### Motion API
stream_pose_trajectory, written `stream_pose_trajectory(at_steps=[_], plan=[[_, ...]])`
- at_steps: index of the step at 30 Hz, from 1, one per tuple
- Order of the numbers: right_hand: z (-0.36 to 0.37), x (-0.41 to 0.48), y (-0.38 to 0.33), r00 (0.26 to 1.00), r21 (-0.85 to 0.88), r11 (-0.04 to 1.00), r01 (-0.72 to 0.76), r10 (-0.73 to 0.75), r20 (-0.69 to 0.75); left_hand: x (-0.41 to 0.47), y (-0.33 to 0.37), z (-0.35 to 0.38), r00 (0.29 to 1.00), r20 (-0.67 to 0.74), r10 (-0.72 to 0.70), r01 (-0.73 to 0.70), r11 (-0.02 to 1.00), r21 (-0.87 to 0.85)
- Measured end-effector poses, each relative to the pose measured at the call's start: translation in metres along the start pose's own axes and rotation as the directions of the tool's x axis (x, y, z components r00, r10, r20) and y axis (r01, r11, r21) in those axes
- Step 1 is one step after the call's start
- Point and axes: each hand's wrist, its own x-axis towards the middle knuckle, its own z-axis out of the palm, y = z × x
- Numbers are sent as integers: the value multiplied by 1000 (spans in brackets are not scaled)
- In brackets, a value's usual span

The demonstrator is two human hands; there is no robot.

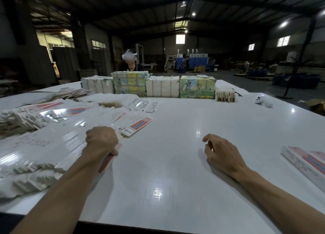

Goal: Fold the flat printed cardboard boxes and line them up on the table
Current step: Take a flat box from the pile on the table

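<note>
A wide spread of flat printed cardboard boxes [52, 142], white with pink and blue panels, covers the left of the white table [175, 163]. My left hand [102, 140] is curled at the spread's right edge and grips one flat box [109, 160], whose pink end sticks out below the fist. My right hand [223, 153] hovers over bare table to the right, fingers loosely curled, holding nothing. Folded boxes [306, 160] lie side by side at the table's right edge.
Bundled stacks of printed and white packs [163, 88] stand in a row along the far side, a person behind them. A small white device [263, 101] lies at the far right. Another flat box [139, 125] juts out beyond my left hand.
</note>
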Motion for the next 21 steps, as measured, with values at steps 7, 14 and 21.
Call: stream_pose_trajectory(at_steps=[7,14,21], plan=[[-2,0,1,1000,57,998,-14,14,1,3,-12,-19,994,74,75,-64,988,-141],[-4,2,4,999,104,993,-54,54,4,6,37,-39,917,-16,399,-305,672,-675],[-8,2,7,992,256,961,-101,118,-54,-13,138,-19,808,31,588,-78,159,-984]])
